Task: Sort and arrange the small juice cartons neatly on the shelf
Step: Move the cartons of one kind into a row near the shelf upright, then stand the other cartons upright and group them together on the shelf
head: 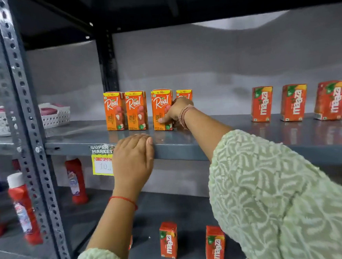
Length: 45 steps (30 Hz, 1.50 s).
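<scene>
Four orange Real litchi cartons stand upright on the grey metal shelf [85, 145], long axes vertical, printed fronts facing the camera. From the left: the first Real carton [114, 111] and the second Real carton [136, 110] sit almost touching; a small gap follows, then the third Real carton [161, 109]; the fourth Real carton [184, 94] stands just behind and at 3 o'clock of it, mostly hidden.

The right hand [176, 112] reaches in from 5 o'clock and grips the third Real carton, thumb across its lower front, the other fingers wrapped round its right side; whether they also touch the fourth carton cannot be told. The left hand [133, 163] lies flat on the shelf's front lip, fingers together and curled over the edge, holding nothing, just beside a yellow price tag [103, 165].

Farther along at 3 o'clock, well apart, the red Maaza cartons [295, 102] stand upright with their logos running vertically; the rightmost ones look tilted, though the lens bends that edge. On the lower shelf [188, 209], at 6 o'clock, two more Maaza cartons [168, 240] stand upright and apart. Red bottles [76, 180] stand at 8 o'clock, and a white basket [55, 118] sits at 9 o'clock.
</scene>
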Tool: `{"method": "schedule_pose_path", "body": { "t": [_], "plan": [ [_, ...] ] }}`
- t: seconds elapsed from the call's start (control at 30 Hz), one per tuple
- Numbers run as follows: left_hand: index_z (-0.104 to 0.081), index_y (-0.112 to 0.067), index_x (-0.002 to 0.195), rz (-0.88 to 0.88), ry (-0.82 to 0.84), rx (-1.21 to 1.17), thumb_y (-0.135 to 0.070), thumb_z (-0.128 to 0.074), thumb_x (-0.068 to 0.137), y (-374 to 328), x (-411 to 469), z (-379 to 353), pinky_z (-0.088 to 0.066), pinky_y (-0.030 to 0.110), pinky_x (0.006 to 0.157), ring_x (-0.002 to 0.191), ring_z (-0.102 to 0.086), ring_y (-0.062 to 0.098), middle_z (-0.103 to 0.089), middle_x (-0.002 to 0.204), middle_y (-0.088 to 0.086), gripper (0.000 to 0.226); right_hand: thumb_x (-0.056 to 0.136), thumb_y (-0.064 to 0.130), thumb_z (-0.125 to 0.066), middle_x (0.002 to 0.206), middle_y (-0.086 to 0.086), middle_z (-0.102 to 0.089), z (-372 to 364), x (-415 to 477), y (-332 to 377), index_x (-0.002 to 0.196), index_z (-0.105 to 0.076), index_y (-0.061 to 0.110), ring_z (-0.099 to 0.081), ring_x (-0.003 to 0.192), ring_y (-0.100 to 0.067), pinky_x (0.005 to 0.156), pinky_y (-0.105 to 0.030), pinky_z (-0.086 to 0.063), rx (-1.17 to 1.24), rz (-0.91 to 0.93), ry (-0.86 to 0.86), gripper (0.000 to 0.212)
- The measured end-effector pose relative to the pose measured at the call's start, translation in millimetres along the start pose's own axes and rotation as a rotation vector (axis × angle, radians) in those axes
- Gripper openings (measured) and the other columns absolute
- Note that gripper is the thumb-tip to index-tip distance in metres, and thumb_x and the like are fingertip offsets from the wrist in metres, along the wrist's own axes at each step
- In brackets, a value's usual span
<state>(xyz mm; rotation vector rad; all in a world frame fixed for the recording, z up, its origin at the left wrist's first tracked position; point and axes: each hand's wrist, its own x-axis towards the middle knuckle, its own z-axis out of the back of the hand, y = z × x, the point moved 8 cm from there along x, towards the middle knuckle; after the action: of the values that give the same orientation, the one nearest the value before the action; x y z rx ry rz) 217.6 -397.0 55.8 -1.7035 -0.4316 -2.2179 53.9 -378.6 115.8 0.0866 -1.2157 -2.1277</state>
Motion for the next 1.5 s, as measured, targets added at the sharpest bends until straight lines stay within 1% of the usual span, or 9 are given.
{"method": "schedule_pose_path", "body": {
  "t": [0.3, 0.7, 0.77, 0.83, 1.0, 1.1, 1.2, 1.33, 1.5],
  "plan": [
    [-0.073, -0.001, 0.076, 0.022, -0.087, -0.004, -0.017, -0.041, 0.090, 1.0, -0.9, 1.1, -0.042, 0.032, 0.072, 0.071, -0.070, 0.028, -0.074, 0.078, 0.011, 0.038, 0.075, 0.036, -0.074, 0.133, -0.009, -0.056, -11.3, 7.2, 2.6, 0.132, -0.046, 0.007, -0.053, 0.122, -0.028, 0.100, -0.036, -0.043, -0.185, 0.045, 0.043, 0.069],
    [-0.072, -0.001, 0.073, 0.001, -0.157, -0.008, -0.016, -0.043, 0.090, 2.0, -1.4, 2.6, -0.044, 0.033, 0.071, 0.070, -0.070, 0.027, -0.073, 0.077, 0.011, 0.037, 0.077, 0.034, -0.072, 0.123, -0.010, -0.059, -7.5, 0.9, -2.2, 0.119, -0.052, 0.005, -0.055, 0.118, -0.027, 0.093, -0.034, -0.046, -0.153, 0.017, 0.035, 0.055],
    [-0.072, 0.000, 0.074, 0.010, -0.174, -0.010, -0.016, -0.043, 0.090, 0.2, -2.5, 3.3, -0.042, 0.033, 0.072, 0.070, -0.069, 0.029, -0.073, 0.077, 0.012, 0.037, 0.078, 0.027, -0.073, 0.105, -0.008, -0.061, 8.5, -12.3, -0.4, 0.101, -0.056, 0.006, -0.057, 0.109, -0.022, 0.080, -0.029, -0.044, -0.101, 0.067, -0.036, 0.035],
    [-0.071, 0.002, 0.073, 0.068, -0.175, -0.028, -0.016, -0.042, 0.090, 0.2, -3.1, 4.0, -0.039, 0.034, 0.072, 0.069, -0.068, 0.031, -0.072, 0.075, 0.014, 0.038, 0.078, 0.023, -0.073, 0.091, -0.001, -0.056, 32.1, -33.3, -2.4, 0.101, -0.056, 0.009, -0.052, 0.094, -0.017, 0.074, -0.026, -0.038, -0.008, 0.182, -0.141, 0.032],
    [-0.062, -0.004, 0.059, 0.076, -0.171, -0.052, -0.018, -0.041, 0.091, -39.3, 2.7, 2.3, -0.034, 0.034, 0.063, 0.057, -0.059, 0.031, -0.065, 0.060, 0.013, 0.041, 0.079, 0.014, -0.067, 0.104, -0.009, -0.060, 104.0, -108.7, -33.9, 0.101, -0.061, 0.006, -0.049, 0.078, -0.012, 0.069, -0.014, -0.035, 0.006, 0.560, -0.565, 0.024],
    [-0.062, -0.006, 0.057, 0.058, -0.138, -0.081, -0.021, -0.041, 0.091, -99.3, 10.2, -6.4, -0.035, 0.034, 0.064, 0.056, -0.059, 0.031, -0.066, 0.060, 0.011, 0.043, 0.078, 0.010, -0.064, 0.096, -0.015, -0.060, 160.1, -148.7, -73.0, 0.093, -0.062, 0.002, -0.048, 0.074, -0.010, 0.071, -0.006, -0.034, -0.073, 0.666, -0.862, 0.017],
    [-0.061, -0.008, 0.053, 0.013, -0.162, -0.146, -0.020, -0.044, 0.089, -167.0, 15.2, -11.2, -0.033, 0.034, 0.063, 0.052, -0.059, 0.029, -0.065, 0.056, 0.008, 0.041, 0.077, 0.005, -0.064, 0.094, -0.021, -0.060, 214.5, -168.3, -117.0, 0.091, -0.062, -0.002, -0.053, 0.083, -0.020, 0.077, -0.006, -0.035, -0.149, 0.641, -1.004, 0.015],
    [-0.063, -0.009, 0.054, -0.017, -0.121, -0.194, -0.023, -0.043, 0.090, -245.4, 21.8, -18.6, -0.034, 0.036, 0.064, 0.053, -0.060, 0.028, -0.065, 0.056, 0.007, 0.044, 0.078, -0.002, -0.061, 0.093, -0.022, -0.059, 281.0, -185.4, -160.1, 0.089, -0.063, -0.003, -0.052, 0.073, -0.017, 0.076, 0.003, -0.030, -0.240, 0.595, -1.072, 0.011],
    [-0.062, -0.010, 0.052, -0.091, -0.081, -0.230, -0.024, -0.041, 0.090, -329.0, 30.4, -22.5, -0.032, 0.034, 0.061, 0.051, -0.059, 0.027, -0.064, 0.053, 0.006, 0.045, 0.082, 0.000, -0.057, 0.099, -0.025, -0.061, 357.6, -193.3, -204.6, 0.094, -0.065, -0.003, -0.060, 0.084, -0.036, 0.076, -0.027, -0.041, -0.338, 0.440, -1.108, 0.015]
  ]
}}
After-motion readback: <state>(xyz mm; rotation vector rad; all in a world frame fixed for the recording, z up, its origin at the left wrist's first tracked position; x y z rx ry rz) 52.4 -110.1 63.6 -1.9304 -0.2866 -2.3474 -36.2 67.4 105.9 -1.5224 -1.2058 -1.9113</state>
